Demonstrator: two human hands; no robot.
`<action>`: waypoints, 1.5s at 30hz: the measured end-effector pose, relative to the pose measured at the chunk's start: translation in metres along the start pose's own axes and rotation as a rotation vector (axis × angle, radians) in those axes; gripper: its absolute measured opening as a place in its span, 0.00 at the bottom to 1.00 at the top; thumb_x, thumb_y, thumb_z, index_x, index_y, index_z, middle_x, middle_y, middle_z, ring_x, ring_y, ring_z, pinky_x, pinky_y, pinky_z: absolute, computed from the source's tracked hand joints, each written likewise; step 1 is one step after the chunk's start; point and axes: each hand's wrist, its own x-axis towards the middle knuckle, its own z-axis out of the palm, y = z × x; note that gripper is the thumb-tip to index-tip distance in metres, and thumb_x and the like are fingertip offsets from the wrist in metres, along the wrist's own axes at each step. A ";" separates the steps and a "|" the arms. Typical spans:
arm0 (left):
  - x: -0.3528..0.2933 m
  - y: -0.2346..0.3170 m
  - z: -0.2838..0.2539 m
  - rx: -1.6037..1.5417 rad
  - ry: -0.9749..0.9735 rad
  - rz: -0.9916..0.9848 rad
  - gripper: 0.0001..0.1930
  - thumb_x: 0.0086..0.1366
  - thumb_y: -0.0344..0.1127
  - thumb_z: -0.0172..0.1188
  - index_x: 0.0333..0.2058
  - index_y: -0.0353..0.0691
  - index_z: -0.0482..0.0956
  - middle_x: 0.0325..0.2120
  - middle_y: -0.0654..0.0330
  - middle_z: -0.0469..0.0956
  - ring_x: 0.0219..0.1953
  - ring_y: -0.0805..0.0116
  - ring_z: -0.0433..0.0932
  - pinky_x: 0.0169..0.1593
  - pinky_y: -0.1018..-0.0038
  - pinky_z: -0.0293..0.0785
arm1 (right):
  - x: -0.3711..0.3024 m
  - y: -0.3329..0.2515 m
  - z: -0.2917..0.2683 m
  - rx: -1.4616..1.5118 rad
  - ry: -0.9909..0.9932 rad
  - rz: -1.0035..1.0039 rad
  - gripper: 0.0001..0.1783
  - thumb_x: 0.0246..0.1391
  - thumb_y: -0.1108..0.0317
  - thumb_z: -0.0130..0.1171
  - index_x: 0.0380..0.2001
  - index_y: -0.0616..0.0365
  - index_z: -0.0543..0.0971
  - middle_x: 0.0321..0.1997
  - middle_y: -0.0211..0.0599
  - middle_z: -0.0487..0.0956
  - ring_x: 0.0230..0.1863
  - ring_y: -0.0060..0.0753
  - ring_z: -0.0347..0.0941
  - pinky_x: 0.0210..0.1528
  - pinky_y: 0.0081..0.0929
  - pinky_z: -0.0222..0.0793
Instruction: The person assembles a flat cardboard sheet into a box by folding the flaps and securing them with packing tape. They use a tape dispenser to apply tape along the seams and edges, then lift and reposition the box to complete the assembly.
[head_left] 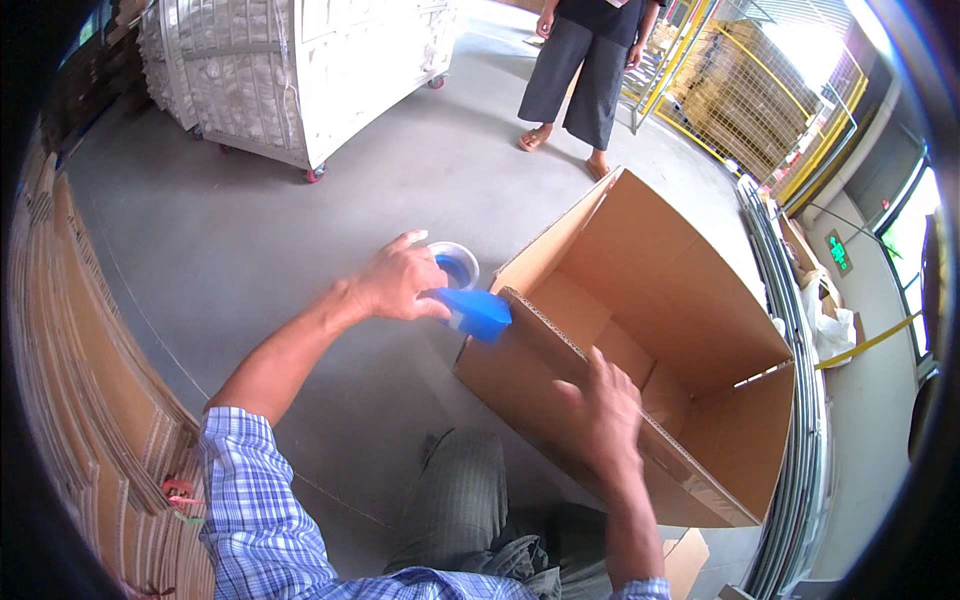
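My left hand (pixel 398 280) is closed round a roll of blue tape (pixel 457 262) with a pale rim. From its fingers a blue piece of tape (pixel 483 316) reaches to the left corner of an open cardboard box (pixel 690 245). Whether this piece sticks to the cardboard I cannot tell. My right hand (pixel 607 408) is at the top edge of the box's near wall, fingers spread and slightly blurred, with nothing seen in it. The box stands tilted in view, its inside bare cardboard.
Stacked flat cardboard sheets (pixel 110 400) line the left side. A white wheeled cage cart (pixel 300 80) with wrapped goods stands at the far left. Another person (pixel 580 70) stands beyond the box. Metal rails (pixel 800 400) run along the right wall; a yellow mesh fence (pixel 750 90) is behind.
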 end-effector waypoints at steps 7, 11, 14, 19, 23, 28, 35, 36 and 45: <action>-0.019 0.028 -0.007 0.021 0.001 0.066 0.16 0.52 0.55 0.69 0.24 0.50 0.80 0.24 0.61 0.78 0.39 0.60 0.79 0.65 0.45 0.58 | -0.006 -0.017 -0.001 0.000 0.051 0.066 0.21 0.57 0.48 0.61 0.24 0.55 0.76 0.26 0.38 0.77 0.33 0.45 0.76 0.38 0.42 0.69; -0.044 0.076 -0.004 0.049 0.014 0.211 0.18 0.53 0.56 0.68 0.23 0.49 0.78 0.20 0.62 0.76 0.33 0.62 0.79 0.64 0.44 0.59 | -0.015 -0.020 -0.055 0.121 -0.324 0.134 0.16 0.61 0.55 0.56 0.30 0.56 0.81 0.32 0.41 0.80 0.38 0.47 0.78 0.42 0.40 0.74; -0.056 0.093 -0.004 0.066 0.047 0.158 0.19 0.53 0.57 0.68 0.24 0.48 0.79 0.19 0.62 0.77 0.31 0.65 0.79 0.63 0.44 0.61 | 0.031 -0.056 -0.053 0.245 -0.234 -0.228 0.19 0.63 0.54 0.53 0.44 0.58 0.80 0.46 0.49 0.80 0.55 0.49 0.73 0.56 0.43 0.69; -0.062 0.092 -0.005 0.093 0.046 0.130 0.17 0.55 0.56 0.68 0.26 0.48 0.81 0.21 0.61 0.80 0.34 0.65 0.81 0.61 0.44 0.62 | 0.098 -0.091 0.001 0.090 -0.521 -0.502 0.35 0.68 0.39 0.37 0.38 0.59 0.83 0.44 0.45 0.81 0.58 0.48 0.69 0.68 0.47 0.52; -0.057 0.078 -0.005 0.007 -0.017 0.135 0.17 0.55 0.55 0.69 0.26 0.48 0.81 0.22 0.62 0.79 0.35 0.65 0.81 0.63 0.43 0.60 | 0.079 -0.080 0.003 0.116 -0.511 -0.439 0.34 0.69 0.40 0.37 0.32 0.55 0.84 0.37 0.42 0.81 0.52 0.45 0.71 0.66 0.46 0.54; -0.036 0.055 -0.006 0.006 -0.096 0.244 0.17 0.54 0.56 0.69 0.26 0.49 0.81 0.27 0.65 0.79 0.39 0.68 0.80 0.65 0.40 0.56 | 0.051 -0.080 -0.013 0.210 -0.318 -0.590 0.21 0.65 0.51 0.50 0.34 0.56 0.84 0.36 0.40 0.80 0.48 0.43 0.71 0.62 0.38 0.59; 0.003 0.060 0.007 -0.032 -0.088 0.418 0.17 0.54 0.55 0.69 0.27 0.47 0.80 0.25 0.64 0.77 0.40 0.66 0.80 0.69 0.45 0.54 | 0.012 -0.090 0.001 0.104 -0.139 -0.204 0.28 0.50 0.67 0.56 0.55 0.68 0.74 0.62 0.52 0.72 0.66 0.53 0.65 0.67 0.45 0.61; 0.009 0.066 0.010 -0.038 -0.102 0.429 0.17 0.54 0.55 0.69 0.27 0.47 0.80 0.25 0.64 0.77 0.39 0.65 0.80 0.68 0.45 0.54 | 0.010 -0.090 0.005 0.103 -0.085 -0.112 0.32 0.49 0.70 0.55 0.59 0.69 0.69 0.65 0.58 0.68 0.67 0.55 0.63 0.65 0.46 0.63; 0.041 0.212 0.063 -0.208 0.010 0.613 0.17 0.51 0.53 0.70 0.22 0.47 0.77 0.19 0.63 0.77 0.29 0.64 0.80 0.62 0.52 0.62 | -0.072 -0.007 -0.044 0.053 -0.117 0.497 0.26 0.59 0.55 0.56 0.51 0.66 0.75 0.23 0.51 0.80 0.26 0.52 0.80 0.30 0.48 0.74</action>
